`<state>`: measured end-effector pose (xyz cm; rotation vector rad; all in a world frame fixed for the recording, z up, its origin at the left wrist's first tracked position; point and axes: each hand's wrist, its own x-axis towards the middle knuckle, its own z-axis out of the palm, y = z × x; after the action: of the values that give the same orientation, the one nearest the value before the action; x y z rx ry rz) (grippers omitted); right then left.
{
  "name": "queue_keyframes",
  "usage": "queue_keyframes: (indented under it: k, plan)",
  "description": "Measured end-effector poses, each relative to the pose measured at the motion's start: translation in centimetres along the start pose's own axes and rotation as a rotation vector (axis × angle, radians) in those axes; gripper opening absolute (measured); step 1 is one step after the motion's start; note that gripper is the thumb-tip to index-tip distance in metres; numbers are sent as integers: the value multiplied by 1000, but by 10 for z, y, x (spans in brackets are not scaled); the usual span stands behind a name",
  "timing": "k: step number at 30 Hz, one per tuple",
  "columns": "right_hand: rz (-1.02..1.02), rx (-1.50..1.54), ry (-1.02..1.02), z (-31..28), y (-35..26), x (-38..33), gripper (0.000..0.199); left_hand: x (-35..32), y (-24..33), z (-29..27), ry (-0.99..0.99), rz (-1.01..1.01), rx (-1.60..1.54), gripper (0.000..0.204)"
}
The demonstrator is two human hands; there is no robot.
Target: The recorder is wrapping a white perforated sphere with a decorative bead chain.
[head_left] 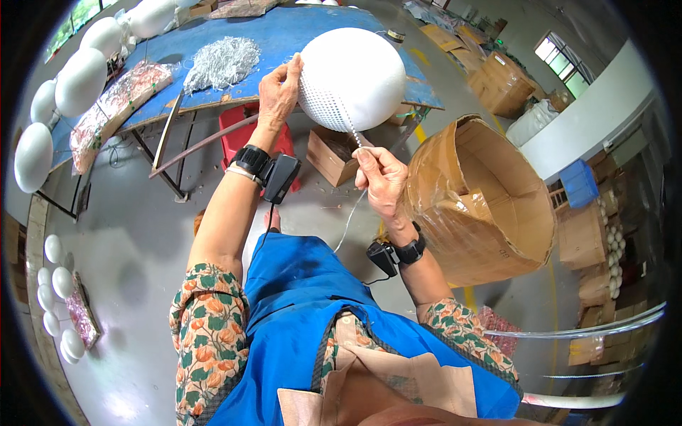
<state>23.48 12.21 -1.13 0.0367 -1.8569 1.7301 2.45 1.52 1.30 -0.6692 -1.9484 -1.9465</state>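
Note:
A large white ball (359,67) is up in front of me, over the near edge of the blue table. Rows of small shiny beads (321,106) cover its lower left part. My left hand (279,92) is at the ball's left side, its fingers closed against the edge. Below the ball, my right hand (382,174) pinches a thin beaded strand (353,129) that runs up taut to the bead rows. The strand's loose tail (348,226) hangs from the right hand toward my blue apron (305,273). Both wrists carry black devices on straps.
On the blue table (284,39) lies a heap of silvery strands (222,62). White balls on sticks (79,82) stand at the left, beside a pink-and-white wrapped block (117,106). A big open cardboard box (455,227) is close on my right. A red stool (238,128) sits under the table.

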Motion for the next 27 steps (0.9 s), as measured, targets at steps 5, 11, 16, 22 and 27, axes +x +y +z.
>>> queue_keyframes:
  k: [5,11,16,22,27]
  plan:
    - [-36,41,14,-3,0,8,22,-3,-5,0,-46,165,-14,48]
    - [33,-49,-20,-15,0,-15,21,4,-4,2,-103,-41,-110,53]
    - [87,-39,-31,-36,-2,-48,19,9,-16,4,37,-2,-45,62]
    - [128,-57,-30,-41,-9,-67,19,2,18,8,133,62,18,46]
    - [136,48,0,-36,3,-58,17,9,14,4,61,-84,184,50]
